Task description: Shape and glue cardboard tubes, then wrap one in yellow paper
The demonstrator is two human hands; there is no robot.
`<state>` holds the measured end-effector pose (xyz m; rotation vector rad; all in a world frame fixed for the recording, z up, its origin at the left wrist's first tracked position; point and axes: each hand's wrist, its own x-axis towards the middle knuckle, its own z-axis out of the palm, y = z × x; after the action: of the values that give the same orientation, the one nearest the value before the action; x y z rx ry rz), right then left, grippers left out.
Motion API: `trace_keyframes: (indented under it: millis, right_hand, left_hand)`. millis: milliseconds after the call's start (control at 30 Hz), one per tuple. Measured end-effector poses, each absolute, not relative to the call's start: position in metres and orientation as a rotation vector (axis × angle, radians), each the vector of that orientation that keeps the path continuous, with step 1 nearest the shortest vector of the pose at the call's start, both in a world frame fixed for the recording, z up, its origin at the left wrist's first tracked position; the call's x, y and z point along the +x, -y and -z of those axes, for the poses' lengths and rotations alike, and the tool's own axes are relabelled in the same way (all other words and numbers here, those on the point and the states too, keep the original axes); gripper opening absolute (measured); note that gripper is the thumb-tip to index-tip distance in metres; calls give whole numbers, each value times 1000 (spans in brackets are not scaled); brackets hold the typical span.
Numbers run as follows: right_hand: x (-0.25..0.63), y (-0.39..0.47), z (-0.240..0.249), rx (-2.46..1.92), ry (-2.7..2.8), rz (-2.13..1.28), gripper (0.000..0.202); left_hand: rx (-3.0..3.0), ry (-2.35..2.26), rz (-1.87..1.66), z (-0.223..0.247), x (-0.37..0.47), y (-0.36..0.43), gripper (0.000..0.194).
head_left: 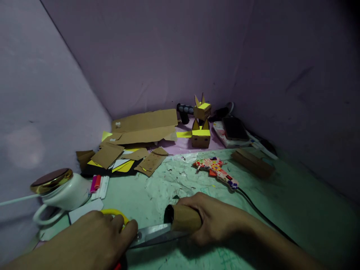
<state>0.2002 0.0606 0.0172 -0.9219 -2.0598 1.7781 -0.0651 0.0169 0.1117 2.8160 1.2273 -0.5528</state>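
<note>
My left hand (98,232) is closed around the handles of a pair of scissors (152,233); part of a yellow handle loop shows above the fingers. The metal blades point right and reach a brown cardboard tube (184,217). My right hand (210,219) is wrapped round that tube from the right, its open dark end facing left. One blade passes in front of the tube's lower left edge; whether the blades grip the cardboard I cannot tell. A flower-patterned glue gun (216,170) lies beyond my right hand, its black cord running to the lower right.
A white mug (67,193) with a gold-rimmed lid and several markers (99,186) stand or lie left. Cardboard and paper scraps (112,157) and a long cardboard piece (146,125) are behind. Small cardboard boxes with pointed ears (200,139), a phone (235,128) and a brown cardboard piece (253,163) sit farther right.
</note>
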Motion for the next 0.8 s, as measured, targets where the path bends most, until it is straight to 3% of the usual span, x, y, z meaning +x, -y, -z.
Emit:
trace_keyframes:
  millis: [533,800]
  right_hand:
    - [199,-57,-24,-963,2032,-1728,26]
    - [196,-58,-25,-1094,1990,-1440,26]
  left_hand:
    - [2913,-1207,869,-110,-63,-20,39]
    - [2736,-1471,901,-122,-52,-29,43]
